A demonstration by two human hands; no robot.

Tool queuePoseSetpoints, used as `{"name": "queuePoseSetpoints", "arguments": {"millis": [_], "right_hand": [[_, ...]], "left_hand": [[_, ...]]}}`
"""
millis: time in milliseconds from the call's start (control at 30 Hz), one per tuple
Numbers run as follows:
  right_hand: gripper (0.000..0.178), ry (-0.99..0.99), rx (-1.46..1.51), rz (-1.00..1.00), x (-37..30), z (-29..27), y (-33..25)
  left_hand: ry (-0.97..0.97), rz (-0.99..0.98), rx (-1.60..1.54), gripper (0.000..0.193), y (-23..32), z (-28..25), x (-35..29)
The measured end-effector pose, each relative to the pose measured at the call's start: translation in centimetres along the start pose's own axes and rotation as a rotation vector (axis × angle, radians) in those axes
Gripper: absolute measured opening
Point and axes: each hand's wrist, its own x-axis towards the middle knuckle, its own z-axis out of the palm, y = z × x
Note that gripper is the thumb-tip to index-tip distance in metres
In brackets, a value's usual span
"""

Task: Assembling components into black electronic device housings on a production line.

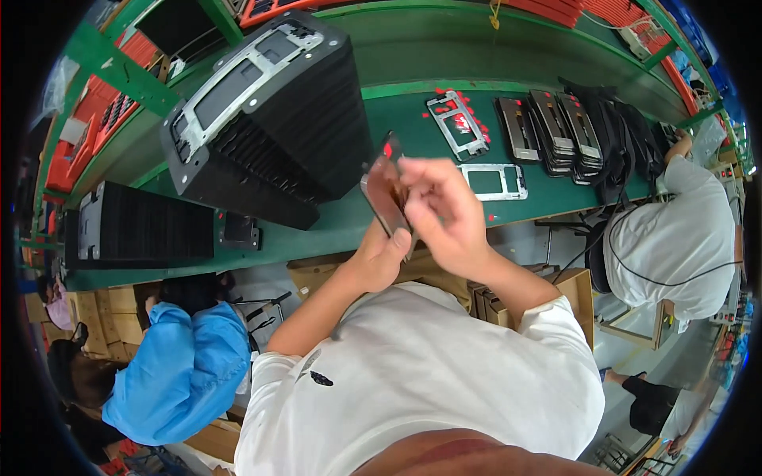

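Observation:
Tilted up over the bench is a flat, phone-sized panel (384,195) with a shiny brownish face and a red tab at its upper end. My left hand (377,260) grips its lower end, thumb along the near edge. Beside its right edge, my right hand (451,213) has curled fingers and the thumb drawn close to them; the fingertips touch or nearly touch the panel. Whether they pinch something thin I cannot tell. Just beyond lie a white-and-black phone frame (514,183) and a dark-edged phone frame (446,135) with small red pieces on and around it.
A tall stack of black phone frames (278,151) rises at the left, with a lower stack (151,226) farther left. Piles of grey-brown phone panels (553,127) stand at the right of the green bench (349,230). People sit on both sides, one in blue (186,369), one in white (675,230).

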Motion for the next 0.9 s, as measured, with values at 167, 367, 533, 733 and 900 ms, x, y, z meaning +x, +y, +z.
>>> {"name": "queuePoseSetpoints", "arguments": {"millis": [167, 367, 533, 733, 900], "right_hand": [[0.019, 0.076, 0.392, 0.325, 0.1, 0.0, 1.9], [0.016, -0.169, 0.36, 0.318, -0.1, -1.8, 2.8], [0.015, -0.188, -0.531, 0.069, 5.9, -8.9, 3.9], [0.008, -0.087, -1.465, -0.234, 7.8, -15.5, 12.2], [0.012, -0.103, -0.443, -0.014, 6.1, -6.3, 2.8]], "left_hand": [[-0.029, -0.062, 0.574, 0.098, 0.8, -0.7, -1.0], [-0.069, -0.159, 0.665, 0.091, 0.9, -2.2, -3.5], [0.099, -0.547, -0.075, 0.077, 2.2, -4.1, -4.3], [0.062, -0.41, -0.302, 0.074, 3.8, -4.4, -4.1], [0.18, -0.368, -0.351, 0.081, 6.4, -3.6, -4.3]]}}
